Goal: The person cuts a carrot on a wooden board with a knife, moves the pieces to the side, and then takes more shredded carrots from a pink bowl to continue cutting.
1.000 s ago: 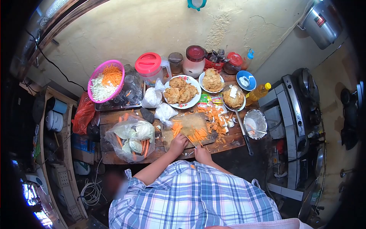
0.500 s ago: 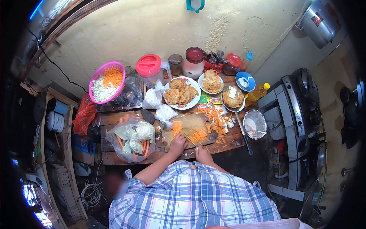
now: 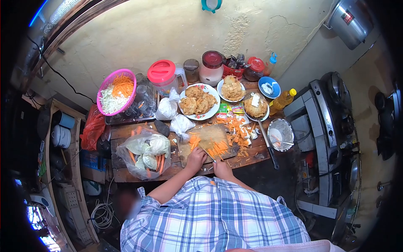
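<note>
A wooden cutting board (image 3: 183,156) lies at the table's front with cut carrot sticks (image 3: 218,148) on its right part and more carrot pieces (image 3: 194,141) near its middle. My right hand (image 3: 223,170) is closed round the handle of a knife (image 3: 208,153), at the board's front edge. The thin blade points up and left over the board. Beside the blade, my left hand (image 3: 196,159) rests on the board with its fingers curled together. Whatever is under those fingers is hidden.
Left of the board sits a plastic bag (image 3: 126,164) of cabbage and carrots. Carrot peelings (image 3: 241,134) lie to the right, beside a long-handled strainer (image 3: 268,147) and a metal bowl (image 3: 286,130). Behind are plates of fritters (image 3: 197,101) and a pink basket (image 3: 134,94) of shredded vegetables.
My right hand has shifted slightly left with the knife. My left hand stays almost in place. The whole view has moved very slightly.
</note>
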`<control>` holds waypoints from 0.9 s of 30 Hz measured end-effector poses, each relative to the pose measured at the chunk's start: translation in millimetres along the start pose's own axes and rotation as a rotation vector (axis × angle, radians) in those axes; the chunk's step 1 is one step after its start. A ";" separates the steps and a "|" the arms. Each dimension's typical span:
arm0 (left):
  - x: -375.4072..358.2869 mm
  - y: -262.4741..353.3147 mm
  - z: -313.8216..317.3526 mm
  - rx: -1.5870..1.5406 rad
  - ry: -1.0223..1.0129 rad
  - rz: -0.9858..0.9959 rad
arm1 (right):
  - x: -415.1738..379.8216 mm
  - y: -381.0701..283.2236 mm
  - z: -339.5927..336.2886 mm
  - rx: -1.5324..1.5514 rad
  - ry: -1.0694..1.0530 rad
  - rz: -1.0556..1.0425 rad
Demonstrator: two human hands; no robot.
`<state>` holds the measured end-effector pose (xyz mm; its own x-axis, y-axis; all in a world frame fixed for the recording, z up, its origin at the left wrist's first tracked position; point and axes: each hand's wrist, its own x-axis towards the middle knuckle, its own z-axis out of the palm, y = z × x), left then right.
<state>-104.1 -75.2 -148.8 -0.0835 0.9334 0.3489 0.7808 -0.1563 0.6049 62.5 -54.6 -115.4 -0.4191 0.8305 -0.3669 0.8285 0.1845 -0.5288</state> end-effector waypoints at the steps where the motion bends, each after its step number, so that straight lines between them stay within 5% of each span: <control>1: 0.6 0.2 -0.7 0.003 0.003 0.004 | -2.1 1.7 -1.8 0.002 0.004 -0.004; 13: 36.1 2.5 -2.9 -0.029 -0.095 0.134 | -6.8 12.3 -22.1 0.131 0.185 0.052; 15: 42.5 -8.3 -15.0 0.100 0.099 0.039 | -9.4 13.7 -28.4 0.189 0.157 0.026; 21: 48.5 -40.3 -21.2 0.226 0.033 -0.146 | -4.6 34.0 -16.2 0.117 -0.004 -0.130; 27: 54.0 -19.5 -33.4 0.161 0.046 -0.217 | -5.2 29.9 -18.7 0.103 0.000 -0.002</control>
<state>-144.5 -32.6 -117.9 -0.2847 0.9231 0.2585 0.8298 0.1023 0.5485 96.4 -43.5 -115.0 -0.4210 0.8300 -0.3660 0.7849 0.1311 -0.6057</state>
